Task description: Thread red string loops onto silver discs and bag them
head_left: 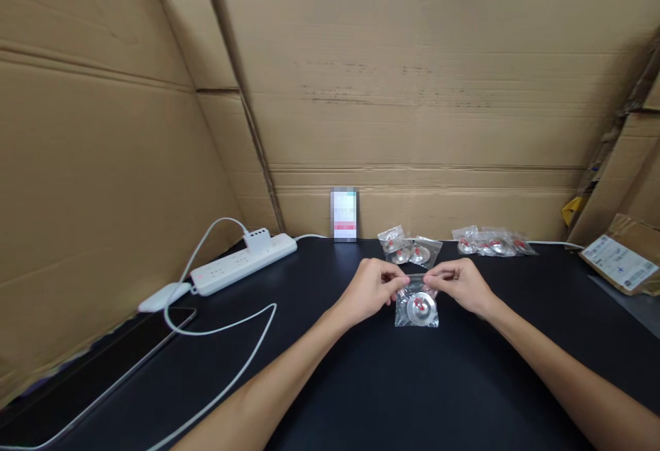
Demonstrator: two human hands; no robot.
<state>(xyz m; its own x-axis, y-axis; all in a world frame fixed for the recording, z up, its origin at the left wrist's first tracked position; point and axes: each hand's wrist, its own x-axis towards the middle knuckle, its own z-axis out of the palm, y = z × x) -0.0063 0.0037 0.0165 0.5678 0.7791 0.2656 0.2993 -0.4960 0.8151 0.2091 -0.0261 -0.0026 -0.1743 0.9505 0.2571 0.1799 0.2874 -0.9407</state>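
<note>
A small clear plastic bag hangs between my hands over the black table. Inside it lies a round silvery metal disc with red marks at its middle. My left hand pinches the bag's upper left corner between thumb and fingers. At the upper right corner my right hand grips the bag in the same way. Whether the top edge is sealed cannot be made out. Just beyond my hands, several similar bagged discs lie in a loose group.
More bagged discs lie at the back right. A phone-like screen leans against the cardboard wall. On the left are a white power strip, a looping white cable and a dark flat panel. A labelled cardboard box stands at right.
</note>
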